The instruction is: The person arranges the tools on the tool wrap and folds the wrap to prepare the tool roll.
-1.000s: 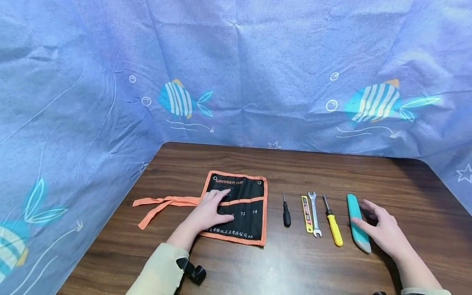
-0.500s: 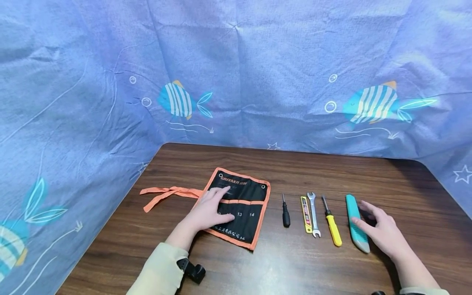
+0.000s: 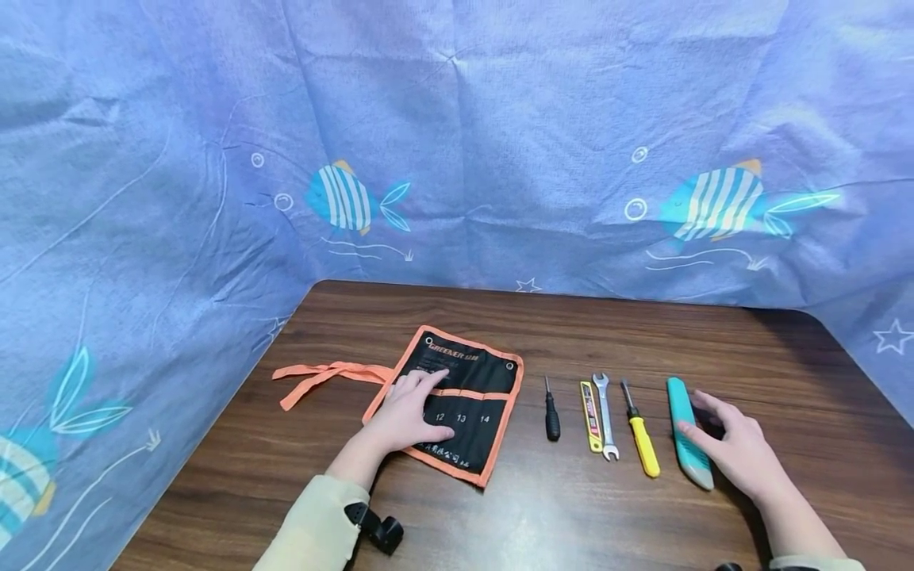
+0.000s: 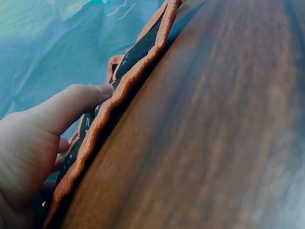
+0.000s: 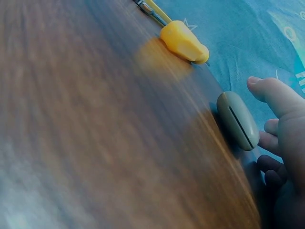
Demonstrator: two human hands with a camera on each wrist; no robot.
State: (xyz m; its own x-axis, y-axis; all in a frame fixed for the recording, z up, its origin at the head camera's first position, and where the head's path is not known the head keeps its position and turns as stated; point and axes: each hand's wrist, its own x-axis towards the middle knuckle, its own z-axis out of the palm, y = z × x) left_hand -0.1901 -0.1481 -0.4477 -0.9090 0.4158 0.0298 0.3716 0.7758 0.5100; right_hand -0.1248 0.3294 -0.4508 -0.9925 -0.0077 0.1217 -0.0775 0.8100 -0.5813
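A black tool pouch (image 3: 485, 369) with orange trim and numbered pockets lies flat on the table, turned at an angle. My left hand (image 3: 410, 412) rests on its left part, fingers and thumb spread, covering some of the pockets. In the left wrist view the thumb (image 4: 76, 102) touches the pouch near its orange edge (image 4: 126, 90). On the right, my right hand (image 3: 739, 448) is beside a long teal object (image 3: 689, 440) with a grey end. The right wrist view shows the thumb (image 5: 274, 93) raised off it and fingers at its side.
Between the hands lie a small black screwdriver (image 3: 552, 416), a yellow blade pack (image 3: 591, 416), an open-ended wrench (image 3: 605, 416) and a yellow-handled screwdriver (image 3: 644, 444). Orange ties (image 3: 321, 373) trail left from the pouch. A blue fish-print cloth (image 3: 500, 159) hangs behind the wooden table (image 3: 528, 515).
Under my left hand the pouch has turned clockwise, its near right corner swinging left and its ties shifting right and away. My right hand stays by the teal object.
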